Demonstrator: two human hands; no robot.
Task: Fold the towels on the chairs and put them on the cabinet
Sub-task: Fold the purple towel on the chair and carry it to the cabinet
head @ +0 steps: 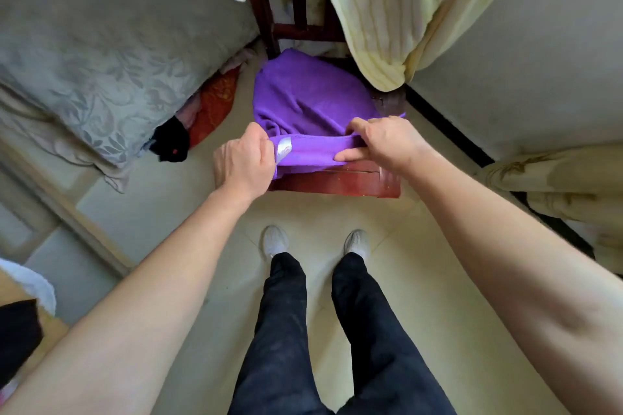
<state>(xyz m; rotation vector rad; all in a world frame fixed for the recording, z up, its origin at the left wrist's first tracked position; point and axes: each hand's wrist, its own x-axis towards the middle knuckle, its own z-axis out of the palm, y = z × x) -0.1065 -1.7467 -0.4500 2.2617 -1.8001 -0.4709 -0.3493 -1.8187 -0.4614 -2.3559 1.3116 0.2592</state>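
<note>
Two bare forearms (151, 280) come in closest, reaching forward over black trousers (286, 330) and white shoes (274, 241). At the end of them, the left hand (244, 162) has its fingers curled tight round the near edge of the purple towel (303, 94), right by a shiny label (284, 149) at that corner. The right hand (384, 141) pinches the same edge further along, thumb underneath and fingers over the top, so the hem is pulled fairly taut between the two sets of fingers. Beyond the fingers the rest of the towel lies rumpled on the seat of a dark red wooden chair (337, 182).

Progress-wise I'd say it's early days. This towel looks gripped for a first fold, with nothing neat yet. Past the fingers, pale yellow striped cloth (377, 20) is draped over the chair back, probably another towel waiting its turn. I can't pick out a cabinet for sure, so no idea if anything's been put away. Off to the left of the left fingers there's grey leaf-pattern bedding (101, 61), with a red cloth (215, 104) and something black (170, 145) down on the floor.
</note>
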